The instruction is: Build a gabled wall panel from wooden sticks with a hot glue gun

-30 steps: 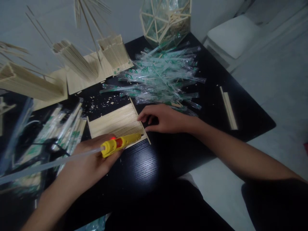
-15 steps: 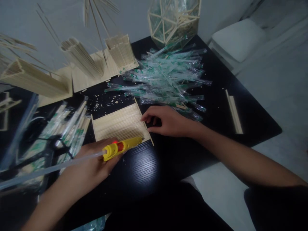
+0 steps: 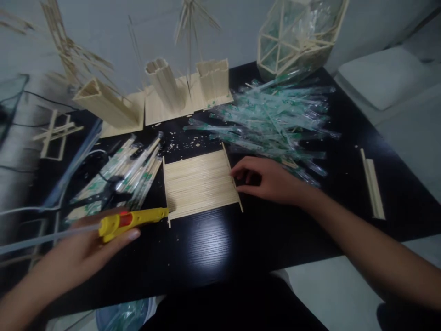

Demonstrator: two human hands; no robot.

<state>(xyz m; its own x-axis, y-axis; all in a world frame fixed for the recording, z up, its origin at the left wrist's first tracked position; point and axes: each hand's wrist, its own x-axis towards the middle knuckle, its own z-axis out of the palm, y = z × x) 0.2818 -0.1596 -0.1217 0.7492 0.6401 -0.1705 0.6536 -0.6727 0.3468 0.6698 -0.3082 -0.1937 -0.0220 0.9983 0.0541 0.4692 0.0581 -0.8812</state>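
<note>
In my left hand [image 3: 91,250] is a yellow hot glue gun [image 3: 139,218], my fingers wrapped round it and a long pale glue stick [image 3: 51,236] trailing from its back end. Its nozzle meets the lower left corner of a flat panel of wooden sticks [image 3: 200,181] lying on the table. One thin stick runs across each end of this panel. My right hand [image 3: 268,180] rests at the panel's right end, fingers curled and the thumb and fingertips against the right cross stick [image 3: 235,184].
Behind stand stick-built holders [image 3: 161,85] on flat bases. Plastic-wrapped chopsticks lie in a large pile [image 3: 275,119] and a smaller bundle [image 3: 141,174]. Further off are a faceted stick container [image 3: 292,43], loose sticks [image 3: 374,188] at right and a white stool [image 3: 382,76].
The glue gun has moved from the panel's lower right corner to its lower left corner. My right hand stays at the right end. The camera view has shifted left.
</note>
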